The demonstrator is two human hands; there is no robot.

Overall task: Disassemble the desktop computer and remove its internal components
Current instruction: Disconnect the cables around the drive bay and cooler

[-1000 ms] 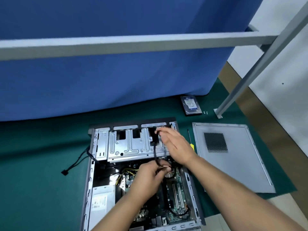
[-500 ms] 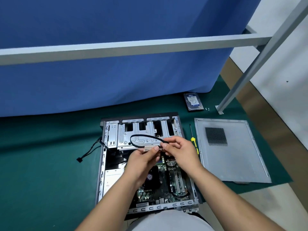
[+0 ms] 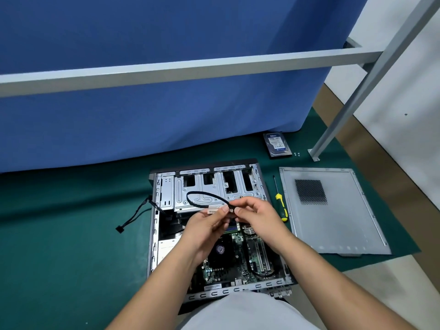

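Desktop computer case (image 3: 214,234) lies open on its side near the middle of the green surface (image 3: 71,246), its motherboard exposed. Above it, both hands pinch a short black cable (image 3: 202,198): the left hand (image 3: 209,225) grips the labelled end, the right hand (image 3: 254,215) the connector beside it. A second ago the cable still ran down into the case; now it hangs free as a loop, so it looks fully unplugged and ready to set aside. Toward the surface's right edge lie the side panel (image 3: 333,210), screwdriver (image 3: 281,206) and hard drive (image 3: 277,145).

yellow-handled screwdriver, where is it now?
Head view, right of centre: the yellow-handled screwdriver lies on the green mat between the open computer case and the grey side panel.
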